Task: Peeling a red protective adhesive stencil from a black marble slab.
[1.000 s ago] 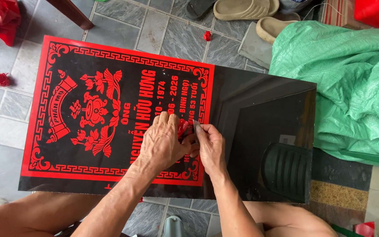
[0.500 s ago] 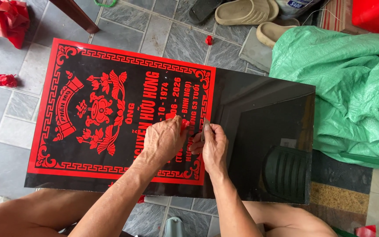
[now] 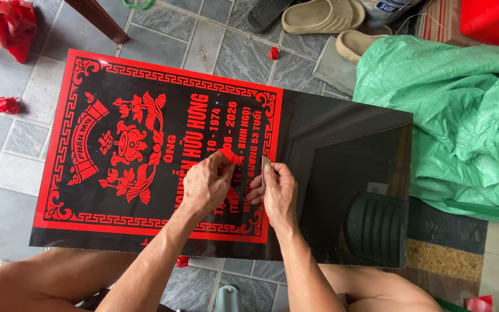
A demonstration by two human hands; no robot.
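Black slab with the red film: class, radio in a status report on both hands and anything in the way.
Left hand pinching a red film scrap lifted off the black slab. Right hand holding a thin tool on the lettering. Red scraps on floor, none in the way.

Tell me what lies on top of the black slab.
On the black slab: a red stencil sheet, both hands, the left hand pinching a red scrap. The hands cover the lettering beneath.

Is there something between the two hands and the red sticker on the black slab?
Nothing visible does. The left hand already pinches a lifted scrap of the red sticker, and the right hand rests on the black slab beside it, holding a thin tool by the red lettering.
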